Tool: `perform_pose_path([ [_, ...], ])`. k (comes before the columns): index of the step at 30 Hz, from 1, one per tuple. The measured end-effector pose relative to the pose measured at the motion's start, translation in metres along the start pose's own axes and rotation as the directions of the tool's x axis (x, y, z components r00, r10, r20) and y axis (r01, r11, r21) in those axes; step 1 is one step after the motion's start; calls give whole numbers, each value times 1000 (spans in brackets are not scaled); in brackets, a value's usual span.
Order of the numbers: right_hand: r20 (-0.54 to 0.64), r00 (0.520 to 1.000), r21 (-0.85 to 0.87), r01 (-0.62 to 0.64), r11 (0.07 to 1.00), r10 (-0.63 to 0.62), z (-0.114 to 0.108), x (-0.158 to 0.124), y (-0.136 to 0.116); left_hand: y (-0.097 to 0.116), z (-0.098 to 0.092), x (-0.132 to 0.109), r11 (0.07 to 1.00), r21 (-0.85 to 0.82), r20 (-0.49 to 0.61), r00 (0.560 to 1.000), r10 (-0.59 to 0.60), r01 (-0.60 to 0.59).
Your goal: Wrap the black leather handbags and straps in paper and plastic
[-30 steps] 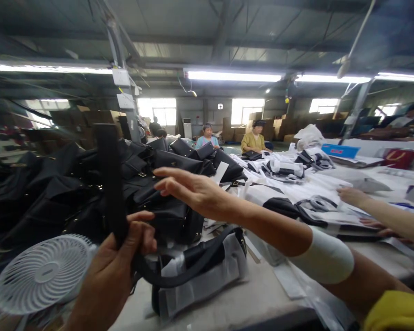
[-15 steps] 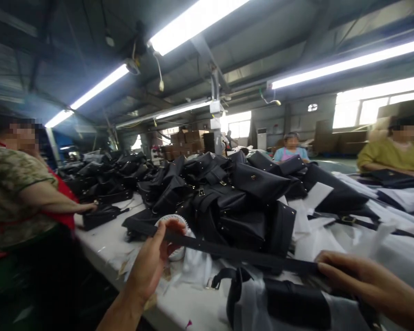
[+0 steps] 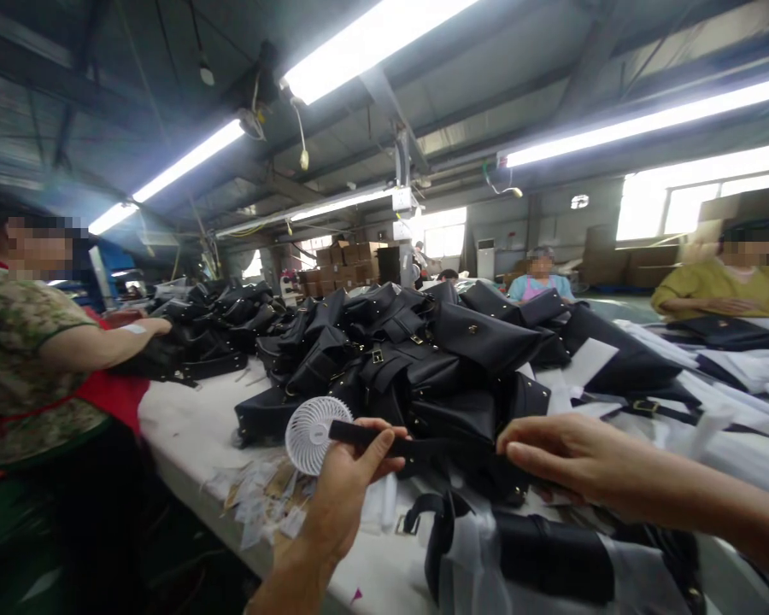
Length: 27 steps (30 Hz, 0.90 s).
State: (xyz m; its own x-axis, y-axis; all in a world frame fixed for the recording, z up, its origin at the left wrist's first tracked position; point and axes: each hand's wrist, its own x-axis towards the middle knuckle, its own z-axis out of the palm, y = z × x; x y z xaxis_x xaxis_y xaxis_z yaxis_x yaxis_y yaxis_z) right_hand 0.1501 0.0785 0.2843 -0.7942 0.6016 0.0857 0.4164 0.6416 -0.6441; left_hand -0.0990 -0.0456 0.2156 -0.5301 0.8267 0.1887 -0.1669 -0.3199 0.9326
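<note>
A flat black strap (image 3: 352, 434) is pinched in my left hand (image 3: 352, 474), between the thumb and fingers, with one short end sticking out to the left. My right hand (image 3: 564, 457) is closed, thumb against fingers, at the strap's right-hand stretch; that part blends into the black bags behind. Below both hands lies a black bag (image 3: 551, 555) partly wrapped in white sheet material, with a buckled strap at its left side. A white round fan (image 3: 314, 436) stands just behind my left hand.
A large heap of black bags (image 3: 416, 367) with metal fittings covers the table (image 3: 192, 436). Plastic scraps (image 3: 256, 500) lie near its front edge. White sheets (image 3: 730, 453) are piled on the right. A person (image 3: 44, 342) in a red apron handles bags at left; others sit across the table.
My hands have come closer together, the left moving right and the right moving left and up, and the strap is no longer stretched long. The person at left has reached farther forward.
</note>
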Motion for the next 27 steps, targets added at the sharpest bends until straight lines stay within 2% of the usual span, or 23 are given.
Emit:
perform_pose_path([
  [2, 87, 996, -85, 15, 996, -8, 5, 11, -16, -3, 16, 0, 1000, -26, 65, 998, -13, 15],
  [5, -52, 997, -283, 39, 958, -56, 17, 22, -22, -3, 30, 0, 997, -73, 106, 994, -11, 19],
  [9, -169, 962, -456, 117, 882, -215, 35, 33, -17, 4, 38, -1, 992, -127, 140, 990, -2, 20],
  [13, -357, 835, -578, 154, 801, -418, 44, 41, -16, 14, 45, -2, 983, -184, 215, 976, 13, 28],
  [16, -404, 763, -541, 245, 805, -504, 44, 44, -19, 19, 46, 0, 981, -196, 210, 977, 29, 13],
  [19, -401, 700, -525, 354, 774, -591, 43, 42, -23, 17, 45, 3, 988, -154, 174, 985, 18, 10],
  [20, -381, 703, -494, 394, 775, -600, 43, 40, -25, 15, 44, 4, 990, -137, 166, 986, 7, 16],
  [21, -345, 730, -436, 432, 789, -590, 43, 39, -26, 14, 43, 5, 992, -121, 165, 986, -2, 22],
  [23, -237, 818, -271, 463, 844, -524, 40, 36, -26, 11, 40, 6, 996, -82, 189, 982, -15, 31],
  [25, -139, 889, -130, 420, 898, -436, 34, 34, -23, 10, 35, 9, 998, -48, 206, 978, -29, 40],
  [27, -75, 930, -57, 357, 932, -360, 27, 32, -18, 11, 26, 13, 999, -19, 173, 984, -34, 38],
])
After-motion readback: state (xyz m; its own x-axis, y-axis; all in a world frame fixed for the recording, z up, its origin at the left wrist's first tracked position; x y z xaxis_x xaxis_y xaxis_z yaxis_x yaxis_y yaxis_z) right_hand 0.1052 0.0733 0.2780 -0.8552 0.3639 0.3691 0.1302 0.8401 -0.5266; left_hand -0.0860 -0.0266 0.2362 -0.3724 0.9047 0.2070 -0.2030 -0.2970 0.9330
